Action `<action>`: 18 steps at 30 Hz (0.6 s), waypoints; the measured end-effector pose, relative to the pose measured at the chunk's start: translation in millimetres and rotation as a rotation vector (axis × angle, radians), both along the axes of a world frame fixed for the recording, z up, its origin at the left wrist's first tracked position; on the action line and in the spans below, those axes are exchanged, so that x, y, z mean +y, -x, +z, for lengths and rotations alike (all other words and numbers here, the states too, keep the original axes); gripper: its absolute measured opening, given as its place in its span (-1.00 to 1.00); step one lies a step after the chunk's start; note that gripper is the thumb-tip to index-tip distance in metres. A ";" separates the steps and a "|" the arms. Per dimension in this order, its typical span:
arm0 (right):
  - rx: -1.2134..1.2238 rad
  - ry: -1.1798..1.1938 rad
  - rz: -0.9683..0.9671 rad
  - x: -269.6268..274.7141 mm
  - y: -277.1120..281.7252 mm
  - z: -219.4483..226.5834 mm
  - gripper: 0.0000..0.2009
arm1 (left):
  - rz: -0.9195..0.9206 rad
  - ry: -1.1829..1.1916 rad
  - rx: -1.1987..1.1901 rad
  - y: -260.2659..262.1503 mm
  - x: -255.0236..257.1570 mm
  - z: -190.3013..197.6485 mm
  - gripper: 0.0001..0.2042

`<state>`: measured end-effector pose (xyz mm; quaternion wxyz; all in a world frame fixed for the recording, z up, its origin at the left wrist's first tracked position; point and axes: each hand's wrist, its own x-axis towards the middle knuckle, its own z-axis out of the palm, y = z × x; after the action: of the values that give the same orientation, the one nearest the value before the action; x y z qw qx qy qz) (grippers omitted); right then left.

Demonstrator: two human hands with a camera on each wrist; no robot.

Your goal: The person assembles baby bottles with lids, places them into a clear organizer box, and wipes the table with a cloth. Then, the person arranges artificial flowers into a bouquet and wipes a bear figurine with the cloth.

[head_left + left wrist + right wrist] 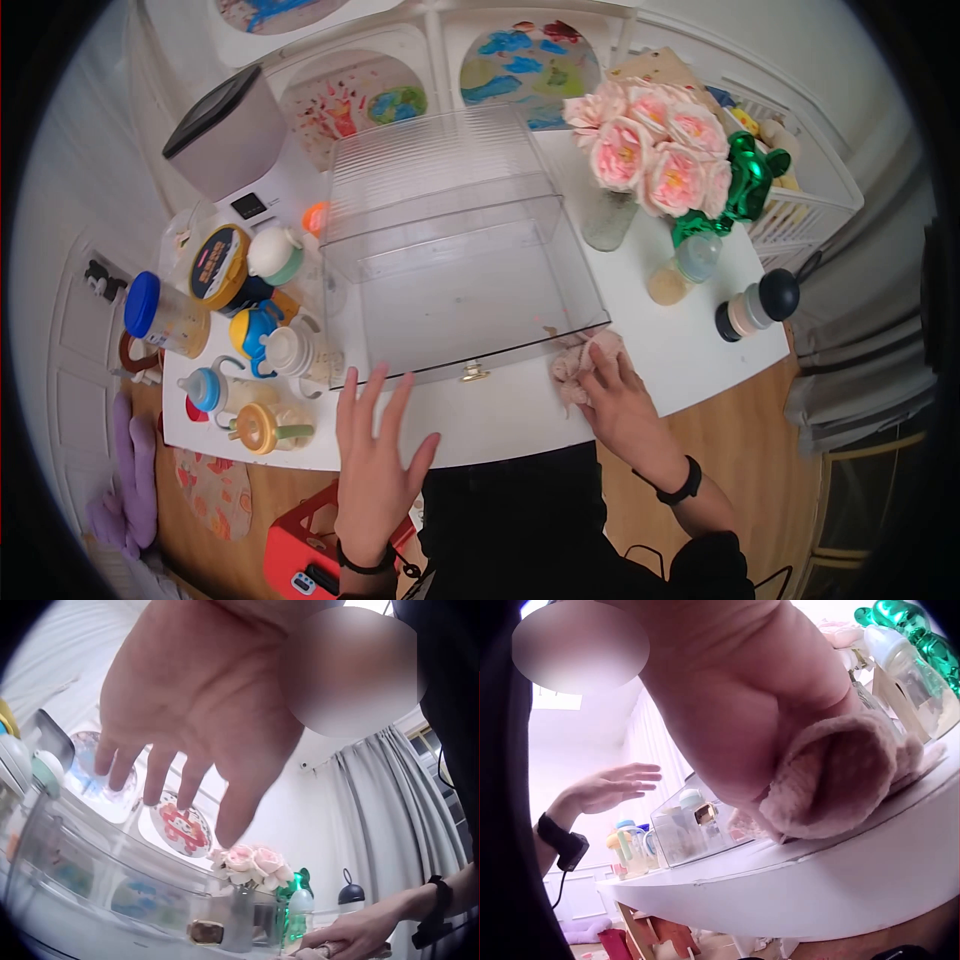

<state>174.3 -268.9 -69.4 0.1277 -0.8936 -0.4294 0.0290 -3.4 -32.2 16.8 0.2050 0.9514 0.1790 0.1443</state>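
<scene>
My left hand (375, 470) hovers with fingers spread near the front left corner of a clear plastic storage box (460, 290); the palm (202, 697) shows bare in the left wrist view. The box has a ribbed lid (430, 145) at the back and a gold latch (474, 372) on its front edge. By the box's front right corner, my right hand (625, 415) grips a bunched pink cloth (572, 370) on the white table (690, 375). In the right wrist view the cloth (832, 780) bulges out in a loose fold beneath the palm, close to the table edge.
On the left stand several baby bottles and cups, a yellow-lidded cup (265, 428), a blue-lidded jar (165, 312), a dark tub (222, 265) and a white appliance (235, 140). At right are pink flowers (660, 150) in a vase, a baby bottle (683, 272) and a black-topped bottle (757, 305).
</scene>
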 end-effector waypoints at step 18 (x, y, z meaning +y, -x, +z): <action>0.153 -0.071 -0.663 -127.7 -36.7 16.2 -0.68 | -0.027 -0.114 0.142 -17.4 4.3 -15.1 -0.28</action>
<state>211.0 -396.6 -53.2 0.1931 -0.9748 -0.1053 0.0378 14.0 -27.9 1.8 0.1394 0.9716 0.1718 0.0838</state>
